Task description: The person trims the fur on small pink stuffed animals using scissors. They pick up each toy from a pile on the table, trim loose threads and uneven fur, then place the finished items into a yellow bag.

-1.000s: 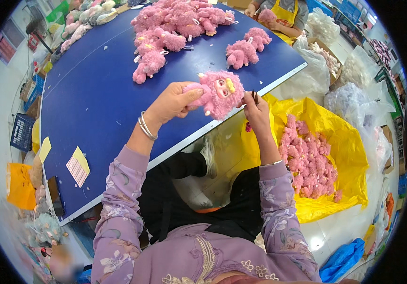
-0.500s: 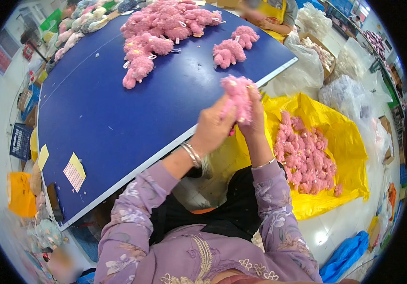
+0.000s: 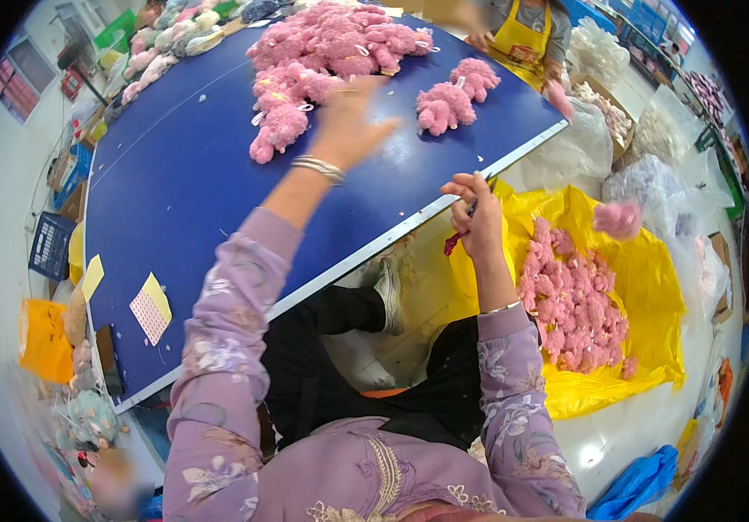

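Observation:
My left hand [image 3: 350, 126] is over the blue table, smeared by motion, with its thumb apart from the fingers and nothing in it. Just beyond it lies a heap of fluffy pink plush toys [image 3: 331, 43] with white loops. By the table's near edge, my right hand [image 3: 480, 217] is closed around a small dark tool with a magenta end [image 3: 452, 244]; its kind is mostly hidden. A blurred pink plush toy [image 3: 618, 219] is in the air, apart from both hands, over the far right part of a yellow sheet [image 3: 648, 296]. Many similar toys [image 3: 570, 304] lie on that sheet.
Two more pink toys [image 3: 457, 100] lie on the blue table [image 3: 191, 183], right of the heap. Sticker sheets [image 3: 150, 309] are at its left end. A co-worker in a yellow apron [image 3: 520, 39] is at the far edge. Clear plastic bags [image 3: 653, 191] stand at the right.
The pink toy that both hands held has been let go and is now airborne at the right. My left hand has moved up and left toward the heap; my right stays near the edge.

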Available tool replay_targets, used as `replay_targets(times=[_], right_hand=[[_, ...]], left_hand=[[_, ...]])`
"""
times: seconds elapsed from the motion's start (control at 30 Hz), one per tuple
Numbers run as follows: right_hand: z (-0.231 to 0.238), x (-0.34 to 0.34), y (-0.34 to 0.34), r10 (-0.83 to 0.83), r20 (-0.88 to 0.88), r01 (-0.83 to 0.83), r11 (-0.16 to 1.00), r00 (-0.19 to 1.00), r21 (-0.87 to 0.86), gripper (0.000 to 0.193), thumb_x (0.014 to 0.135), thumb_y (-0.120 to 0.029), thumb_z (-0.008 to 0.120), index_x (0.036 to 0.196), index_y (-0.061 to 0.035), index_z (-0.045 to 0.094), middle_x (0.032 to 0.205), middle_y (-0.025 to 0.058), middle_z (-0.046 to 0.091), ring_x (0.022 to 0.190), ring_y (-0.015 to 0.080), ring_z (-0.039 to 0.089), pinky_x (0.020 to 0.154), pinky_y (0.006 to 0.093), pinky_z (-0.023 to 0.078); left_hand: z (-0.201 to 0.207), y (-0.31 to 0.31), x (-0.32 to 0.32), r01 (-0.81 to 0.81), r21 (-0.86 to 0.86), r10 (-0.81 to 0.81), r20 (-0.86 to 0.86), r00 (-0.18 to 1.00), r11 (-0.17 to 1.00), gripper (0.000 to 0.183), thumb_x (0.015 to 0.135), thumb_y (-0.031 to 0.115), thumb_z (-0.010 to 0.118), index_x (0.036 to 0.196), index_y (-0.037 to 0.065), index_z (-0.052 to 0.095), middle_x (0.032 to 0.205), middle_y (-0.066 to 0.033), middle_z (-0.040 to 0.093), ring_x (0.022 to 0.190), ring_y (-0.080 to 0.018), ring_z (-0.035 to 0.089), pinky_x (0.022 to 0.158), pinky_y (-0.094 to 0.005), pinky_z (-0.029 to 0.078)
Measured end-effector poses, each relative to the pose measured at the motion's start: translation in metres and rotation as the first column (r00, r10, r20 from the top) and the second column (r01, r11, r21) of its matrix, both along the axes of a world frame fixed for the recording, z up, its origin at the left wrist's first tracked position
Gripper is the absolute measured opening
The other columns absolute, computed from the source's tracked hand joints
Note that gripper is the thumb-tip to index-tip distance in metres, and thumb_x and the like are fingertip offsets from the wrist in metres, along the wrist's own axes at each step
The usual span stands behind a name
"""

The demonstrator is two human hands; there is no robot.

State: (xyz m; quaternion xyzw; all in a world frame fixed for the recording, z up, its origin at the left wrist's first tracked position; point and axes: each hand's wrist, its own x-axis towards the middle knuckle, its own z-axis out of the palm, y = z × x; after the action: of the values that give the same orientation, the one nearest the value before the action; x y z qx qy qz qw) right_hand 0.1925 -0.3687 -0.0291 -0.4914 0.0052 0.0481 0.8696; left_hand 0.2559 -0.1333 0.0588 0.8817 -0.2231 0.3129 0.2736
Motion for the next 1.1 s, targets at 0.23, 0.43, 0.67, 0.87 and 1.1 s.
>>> replay_targets(times=[0.23,0.43,0.67,0.87,1.1], right_hand=[[-0.003,0.003,0.016,0.042,0.008,-0.041,0.995,0.999,-0.093,0.038,0.099,-0.04,0.045,0.099,-0.0041,0.057,0.082,0.01,0.063,0.04,0.0047,0.029,0.037,0.0221,0.025],[0.003,-0.005,0.025,0.089,0.055,-0.071,0.963,0.995,-0.261,0.033,0.098,-0.035,0.047,0.096,-0.0035,0.058,0.081,0.0087,0.064,0.043,0.0027,0.03,0.04,0.0202,0.026],[-0.009,-0.003,0.021,0.045,0.17,0.027,0.916,0.984,-0.4,0.03,0.096,-0.032,0.053,0.087,-0.0036,0.059,0.075,0.0031,0.064,0.061,0.0052,0.047,0.058,0.0223,0.037],[-0.005,-0.006,0.019,0.039,0.184,0.05,0.889,0.982,-0.455,0.032,0.095,-0.031,0.054,0.083,-0.002,0.061,0.072,0.0023,0.064,0.07,0.008,0.055,0.068,0.0238,0.043],[-0.004,0.0,0.02,-0.028,0.168,0.098,0.898,0.985,-0.43,0.036,0.095,-0.034,0.053,0.083,-0.001,0.063,0.071,0.0045,0.064,0.07,0.0108,0.057,0.068,0.0257,0.045]], left_hand=[[-0.087,0.166,0.021,-0.558,0.18,0.586,-0.223,0.779,0.81,0.054,0.078,0.025,0.068,0.127,0.014,0.048,0.112,-0.0202,0.06,0.101,-0.0421,0.058,0.087,-0.0505,0.048],[-0.081,0.152,0.004,-0.373,0.102,0.386,-0.294,0.874,0.922,0.032,0.083,0.023,0.065,0.107,0.004,0.057,0.084,-0.0186,0.065,0.073,-0.036,0.063,0.068,-0.0441,0.051],[0.036,0.092,-0.079,-0.168,-0.9,-0.633,-0.407,0.658,0.403,0.026,0.094,0.029,0.057,0.088,0.004,0.061,0.067,-0.0043,0.061,0.05,-0.0109,0.053,0.042,-0.0228,0.039],[0.004,0.096,-0.069,-0.121,-0.49,-0.333,-0.733,0.593,0.863,0.017,0.094,0.02,0.055,0.101,0.004,0.058,0.071,-0.0039,0.059,0.048,-0.0076,0.048,0.04,-0.0212,0.036],[-0.044,0.072,-0.066,-0.131,-0.405,-0.257,-0.766,0.59,0.905,0.027,0.091,0.024,0.061,0.107,0.003,0.054,0.064,-0.001,0.055,0.046,-0.0036,0.045,0.036,-0.019,0.026]])
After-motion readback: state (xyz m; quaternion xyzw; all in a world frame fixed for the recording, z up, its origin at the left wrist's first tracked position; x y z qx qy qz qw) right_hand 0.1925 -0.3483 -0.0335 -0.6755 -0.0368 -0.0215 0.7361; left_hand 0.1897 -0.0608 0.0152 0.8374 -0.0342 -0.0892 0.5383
